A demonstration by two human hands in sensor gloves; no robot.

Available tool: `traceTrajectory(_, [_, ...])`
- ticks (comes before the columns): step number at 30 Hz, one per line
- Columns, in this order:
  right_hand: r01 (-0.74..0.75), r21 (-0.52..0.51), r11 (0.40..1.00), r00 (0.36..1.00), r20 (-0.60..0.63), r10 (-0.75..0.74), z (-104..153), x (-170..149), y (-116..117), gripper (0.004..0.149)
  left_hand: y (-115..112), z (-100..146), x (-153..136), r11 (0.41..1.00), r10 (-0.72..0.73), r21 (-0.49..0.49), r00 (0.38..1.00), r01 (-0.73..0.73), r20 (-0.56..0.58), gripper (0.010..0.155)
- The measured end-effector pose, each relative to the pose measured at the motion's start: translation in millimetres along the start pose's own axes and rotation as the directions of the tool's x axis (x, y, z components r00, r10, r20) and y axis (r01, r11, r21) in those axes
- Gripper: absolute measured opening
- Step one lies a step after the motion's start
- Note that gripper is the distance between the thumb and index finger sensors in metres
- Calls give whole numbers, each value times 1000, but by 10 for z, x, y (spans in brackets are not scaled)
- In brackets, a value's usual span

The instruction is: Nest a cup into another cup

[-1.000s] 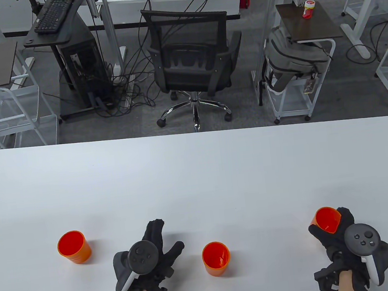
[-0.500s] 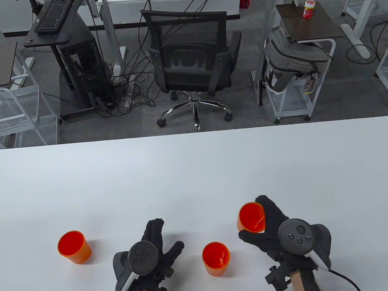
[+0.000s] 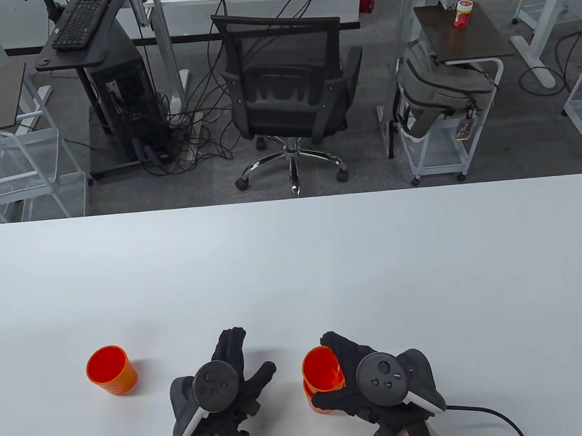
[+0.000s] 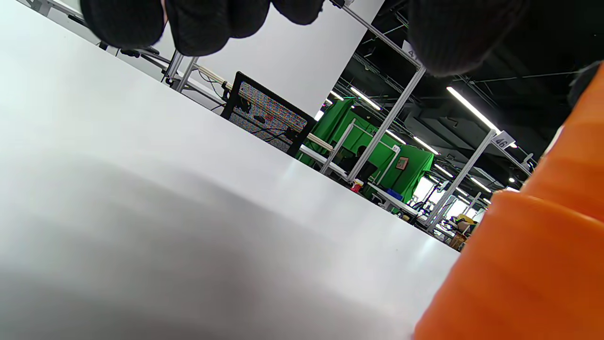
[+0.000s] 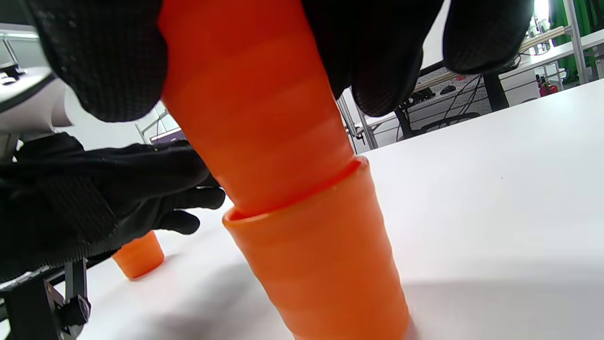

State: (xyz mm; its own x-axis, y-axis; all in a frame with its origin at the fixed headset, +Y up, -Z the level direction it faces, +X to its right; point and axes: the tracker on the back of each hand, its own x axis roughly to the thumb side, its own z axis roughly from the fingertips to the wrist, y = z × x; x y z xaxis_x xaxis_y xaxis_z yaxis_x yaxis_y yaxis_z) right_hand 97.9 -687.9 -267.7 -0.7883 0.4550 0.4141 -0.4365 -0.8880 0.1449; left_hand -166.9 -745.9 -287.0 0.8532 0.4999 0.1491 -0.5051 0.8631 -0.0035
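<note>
Inside standing cup (image 5: 321, 264): upright held cup (image 5: 255, 113).

My left hand (image 3: 221, 388) and right hand (image 3: 372, 382) wear black knit sensor gloves, each topped by a dark grey round tracker with white strap; black cables trail from bare-skinned wrists.

A lab or recording studio workspace. A wide white counter (image 3: 296, 259) fills the foreground on grey carpet. At 12 o'clock beyond it stands a black mesh office chair (image 3: 290, 97) amid tangled floor cables (image 3: 197, 129). At 11 o'clock, a keyboard (image 3: 81, 17) rests on a black computer stand. At 1 o'clock, a grey backpack (image 3: 439, 88) sits on a white cart. The left wrist view shows green screens (image 4: 377, 151), aluminium frames and ceiling strip lights.
</note>
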Motion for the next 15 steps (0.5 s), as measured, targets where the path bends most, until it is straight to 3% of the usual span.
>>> traceTrajectory(15, [-1,97,995,1000,-28,4,-64,-128,215,102,-1,1,8,1000,-29,-1,1000,29,1,92])
